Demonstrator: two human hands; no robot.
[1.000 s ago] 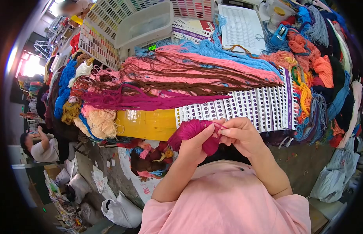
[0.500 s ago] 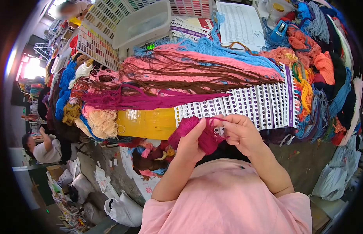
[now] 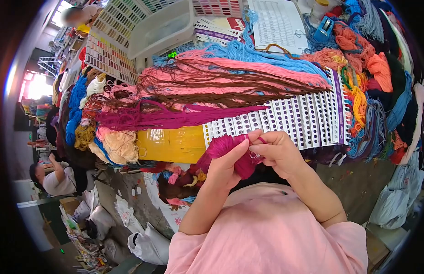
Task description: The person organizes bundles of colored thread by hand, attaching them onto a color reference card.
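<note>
Centrally, close to the body of a person in a pink shirt, two bare hands work together over the near edge of a table. The left hand is closed around a bundle of magenta yarn, which bulges out past its thumb. The right hand is nearly closed, its thumb and forefinger pinched at a thin magenta strand, just beside the left fingertips.

Beyond the hands lie white cards punched with rows of holes. Farther left, loose magenta yarn stretches across the table, its right end over the cards. Behind it are long brown, pink and blue yarns. At the far side stand a clear plastic tub and, to its right, a printed sheet.
</note>
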